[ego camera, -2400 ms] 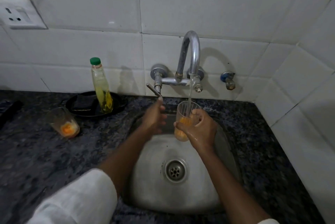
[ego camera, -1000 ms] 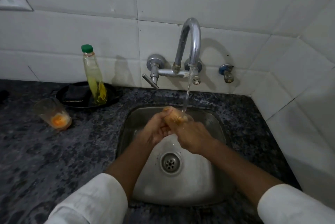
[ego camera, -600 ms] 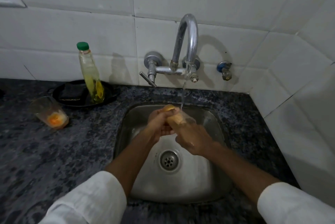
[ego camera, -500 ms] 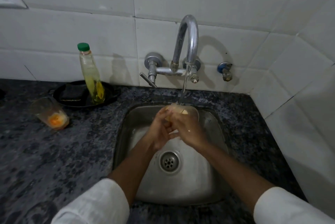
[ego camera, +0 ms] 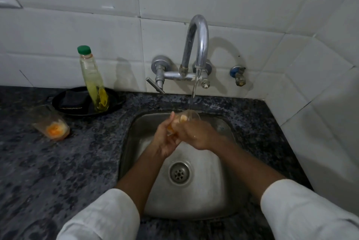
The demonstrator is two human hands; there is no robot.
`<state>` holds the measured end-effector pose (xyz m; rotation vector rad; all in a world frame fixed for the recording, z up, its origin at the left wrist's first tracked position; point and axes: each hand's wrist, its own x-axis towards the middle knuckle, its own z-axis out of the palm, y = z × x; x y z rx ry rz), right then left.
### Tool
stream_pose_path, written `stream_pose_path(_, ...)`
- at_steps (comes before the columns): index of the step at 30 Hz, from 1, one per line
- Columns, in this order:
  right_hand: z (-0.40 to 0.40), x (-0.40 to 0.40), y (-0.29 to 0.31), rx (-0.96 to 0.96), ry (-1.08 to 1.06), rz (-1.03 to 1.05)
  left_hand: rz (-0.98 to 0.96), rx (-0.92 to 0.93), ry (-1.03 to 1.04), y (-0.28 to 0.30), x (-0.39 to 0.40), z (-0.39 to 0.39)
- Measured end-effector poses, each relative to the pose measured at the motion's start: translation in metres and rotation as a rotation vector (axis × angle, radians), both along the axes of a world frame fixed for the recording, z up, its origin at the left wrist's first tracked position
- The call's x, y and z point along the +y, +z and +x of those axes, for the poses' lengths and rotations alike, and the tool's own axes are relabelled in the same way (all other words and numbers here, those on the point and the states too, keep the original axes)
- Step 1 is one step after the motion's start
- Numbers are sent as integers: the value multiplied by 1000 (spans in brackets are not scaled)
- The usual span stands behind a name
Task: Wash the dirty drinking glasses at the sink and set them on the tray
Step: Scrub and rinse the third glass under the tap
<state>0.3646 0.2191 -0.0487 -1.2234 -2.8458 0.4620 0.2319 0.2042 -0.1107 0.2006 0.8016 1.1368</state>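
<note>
Both hands held one glass point(ego camera: 187, 118) under the running tap point(ego camera: 197, 45): right hand point(ego camera: 196, 135) in a closed grip round it, left hand point(ego camera: 165, 138) cupping its base.

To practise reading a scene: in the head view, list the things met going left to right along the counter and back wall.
Dirty glass → black dish → green-capped bottle → tap lever → spout → blue valve.
</note>
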Motion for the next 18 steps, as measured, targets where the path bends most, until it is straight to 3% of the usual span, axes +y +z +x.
stream_pose_path(1, 3, 2, 1, -116, 54, 62, -32, 56, -47, 4, 3, -1)
stream_pose_path(3, 1, 7, -1, -137, -16, 96, -31, 113, -79, 8, 5, 0)
stream_pose_path(4, -6, 7, 0, -19, -128, 13, -14, 84, -41, 6, 4, 3)
stream_pose_path(6, -19, 8, 3, 403, -379, -200, 11, -25, 58, 4, 0, 10)
stream_pose_path(7, -21, 7, 4, 493, -405, -262, 27, -67, 87, 4, 1, 11)
stream_pose_path(8, -16, 7, 6, 479, -353, -256, 39, -61, 94, 4, 5, 9)
stream_pose_path(10, -5, 9, 4, 124, -90, -113, 25, 33, 25, 9, 11, 1)
stream_pose_path(12, 8, 16, 0, -118, -18, -16, -11, 149, -70, 10, 16, -4)
stream_pose_path(14, 0, 16, -5, 51, -122, -37, 35, 128, -55, 9, 9, -1)
stream_pose_path(16, -15, 11, -4, 432, -316, -145, 78, 11, 19, 5, 4, 5)
stream_pose_path(17, -18, 6, 0, 499, -314, -187, 81, -21, 44, 3, 4, 6)
stream_pose_path(18, -16, 3, 2, 413, -227, -176, 76, -10, 45, 2, 6, 4)
